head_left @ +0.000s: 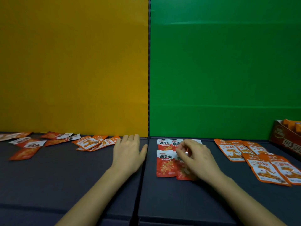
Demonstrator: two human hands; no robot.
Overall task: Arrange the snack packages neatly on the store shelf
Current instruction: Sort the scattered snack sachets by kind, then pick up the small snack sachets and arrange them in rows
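Red snack packets (165,163) lie in a small grid on the dark shelf (179,201) before the green panel. My right hand (193,157) is over that grid, its fingers curled and pinching the top of the front right red packet (183,173). My left hand (129,152) lies flat on the shelf, fingers straight, just right of a loose heap of orange packets (91,143). More red and white packets (29,144) are scattered at the far left. Orange packets (254,159) lie in rows on the right.
A yellow back panel (73,66) and a green back panel (224,66) meet at a dark upright strip (149,79). An open orange carton (288,136) with packets in it stands at the far right. The shelf's front edge runs along the bottom.
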